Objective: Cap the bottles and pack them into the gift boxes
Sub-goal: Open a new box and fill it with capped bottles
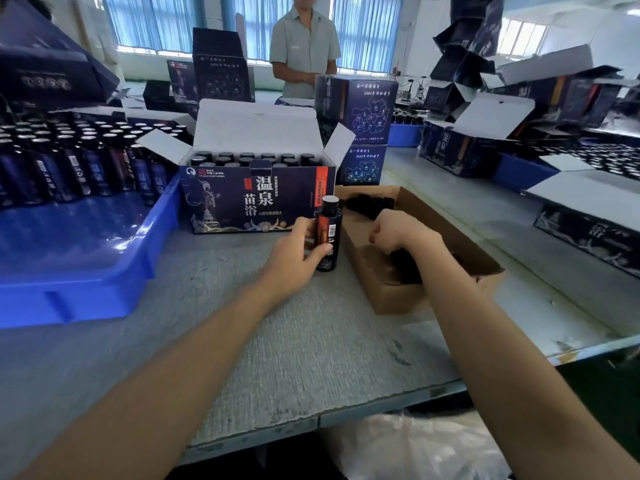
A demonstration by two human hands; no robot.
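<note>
Bottle point(328, 233) clasped upright on the worktop point(277, 341), just in front of the open gift box point(256, 199).

Wrapped the left grip point(298, 251) round the bottle's lower half, fingers and thumb curled on it. Held the right grip point(394, 233), fingers curled under, low in the cardboard box point(398, 296) of black caps point(370, 204) just to the right; could not tell whether anything was pinched. Behind, rows of capped bottles inside the gift box; to the left, a blue tray point(79, 278) with more bottles at its far end; farthest, a person in a grey shirt point(304, 46).
</note>
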